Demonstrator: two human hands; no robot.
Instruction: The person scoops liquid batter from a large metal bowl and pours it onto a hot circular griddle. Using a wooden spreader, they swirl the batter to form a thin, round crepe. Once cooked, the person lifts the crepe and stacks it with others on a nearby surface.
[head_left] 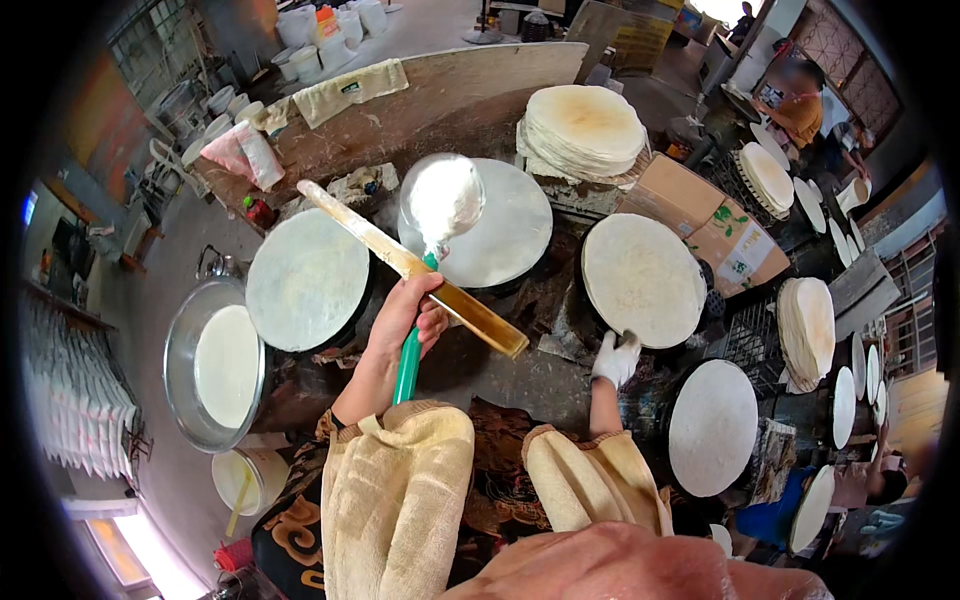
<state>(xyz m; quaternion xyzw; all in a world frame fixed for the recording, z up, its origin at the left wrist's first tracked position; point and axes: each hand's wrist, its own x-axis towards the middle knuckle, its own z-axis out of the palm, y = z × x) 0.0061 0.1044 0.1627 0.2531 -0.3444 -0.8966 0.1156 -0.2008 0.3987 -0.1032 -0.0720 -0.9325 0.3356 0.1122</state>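
Observation:
My left hand (410, 312), bare, is closed around both the green handle of a ladle (409, 362) and a long flat wooden stick (470, 318). White batter coats the ladle's round bowl (440, 196), which shows over the middle round griddle (515, 222). The stick slants across the handle, its far end whitened. At the near edge of a round thin flatbread (643, 280) on the right griddle, my right hand (615, 360) wears a white glove. Its fingertips are closed at the flatbread's rim. A pale sheet covers the left griddle (308, 280).
Left of the griddles stands a metal basin (180, 375) of white batter, with a bucket (245, 480) below it. Stacked flatbreads (582, 125) rise behind, beside a cardboard box (715, 225). Another griddle with a round sheet (712, 428) lies to the right. People work at far right.

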